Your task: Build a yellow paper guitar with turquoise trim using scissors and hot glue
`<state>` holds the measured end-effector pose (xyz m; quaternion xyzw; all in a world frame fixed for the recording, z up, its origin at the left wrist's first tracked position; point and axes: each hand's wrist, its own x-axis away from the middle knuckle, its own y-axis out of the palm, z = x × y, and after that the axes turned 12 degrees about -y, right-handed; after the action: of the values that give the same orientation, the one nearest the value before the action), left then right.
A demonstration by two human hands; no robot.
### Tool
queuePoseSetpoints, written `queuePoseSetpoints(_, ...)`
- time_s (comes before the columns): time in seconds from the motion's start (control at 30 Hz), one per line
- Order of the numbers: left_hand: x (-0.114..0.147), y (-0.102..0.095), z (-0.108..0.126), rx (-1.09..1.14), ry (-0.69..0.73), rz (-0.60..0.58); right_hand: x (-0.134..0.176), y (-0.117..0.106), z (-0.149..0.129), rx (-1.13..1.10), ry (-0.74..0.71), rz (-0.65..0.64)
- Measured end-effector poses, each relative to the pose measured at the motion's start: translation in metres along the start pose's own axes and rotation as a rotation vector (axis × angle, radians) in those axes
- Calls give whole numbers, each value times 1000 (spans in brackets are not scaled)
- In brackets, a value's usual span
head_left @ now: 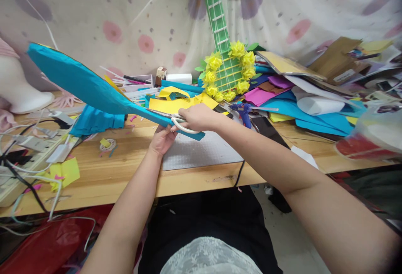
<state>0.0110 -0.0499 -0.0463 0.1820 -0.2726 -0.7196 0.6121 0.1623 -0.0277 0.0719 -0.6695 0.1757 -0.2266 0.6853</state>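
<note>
A long blue paper-covered shape (pixel 94 88), wide and rounded at its far left end and narrow towards me, is held up over the desk. My left hand (pixel 162 139) grips its narrow part from below. In my right hand (pixel 201 118) is a pair of scissors with white handles (pixel 186 127). Their blades lie along the upper edge of the narrow blue part; whether they are parted I cannot tell. Yellow crepe paper (pixel 176 105) lies just behind my hands. Under them is a grey cutting mat (pixel 204 154).
A green paper guitar with yellow flowers (pixel 223 62) leans against the patterned curtain. Right of centre sits a blue glue gun (pixel 244 113), near piled coloured paper (pixel 282 102). Power strips with cables (pixel 34 152), a tape roll (pixel 107 144) and a clear tub (pixel 373 136) occupy the sides.
</note>
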Motion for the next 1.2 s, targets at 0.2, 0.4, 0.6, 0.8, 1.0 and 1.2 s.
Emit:
queuePoseSetpoints(0.2,0,1,0,15,9,-14,1,1,0,-13,-5,-1)
queuePoseSetpoints(0.4,1,1,1,20,12,-21,0,0,0,-30,-11,-11)
queuePoseSetpoints(0.6,0,0,-1,-9,6,-21,1,-2,-2,-19,-6,-11)
queuePoseSetpoints(0.8,-1,-2,-5,-7,-11,-56,-3,-6,-7,-26,2,-12)
queuePoseSetpoints(1.0,1,2,-3,16,-6,-30,-1,-9,-7,-32,16,-32)
queuePoseSetpoints(1.2,0,1,-3,-2,-19,-34,2,-11,-6,-18,27,-58)
